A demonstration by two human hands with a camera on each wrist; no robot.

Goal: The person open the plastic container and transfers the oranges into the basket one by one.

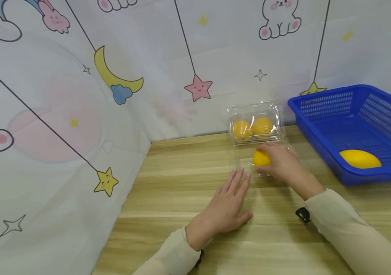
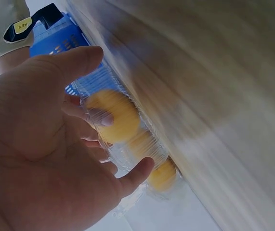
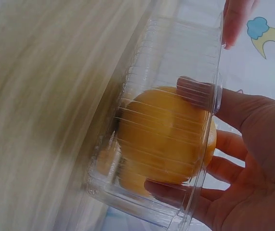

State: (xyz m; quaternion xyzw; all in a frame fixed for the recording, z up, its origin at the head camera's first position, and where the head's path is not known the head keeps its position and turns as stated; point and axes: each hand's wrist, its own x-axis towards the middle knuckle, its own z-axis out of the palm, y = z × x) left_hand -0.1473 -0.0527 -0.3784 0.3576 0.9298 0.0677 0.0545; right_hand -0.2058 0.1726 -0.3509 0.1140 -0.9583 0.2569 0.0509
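Note:
A clear plastic clamshell box (image 1: pixel 242 152) lies opened out by the back wall. My right hand (image 1: pixel 282 161) grips an orange (image 1: pixel 261 158) at the box's near half; in the right wrist view that orange (image 3: pixel 161 130) shows through the ribbed plastic, thumb and fingers around it. Two more oranges (image 1: pixel 242 130) show through the raised far half of the box. My left hand (image 1: pixel 224 208) reaches to the box's front left edge with fingers extended, holding nothing; whether the fingertips touch the plastic is hard to tell.
On the right stands a blue plastic basket (image 1: pixel 319 152) with perforated sides. A yellow oval fruit (image 1: pixel 360 159) lies in its near corner. A printed white cloth (image 1: pixel 167 68) hangs behind and to the left of the wood-grain table (image 1: pixel 181 172).

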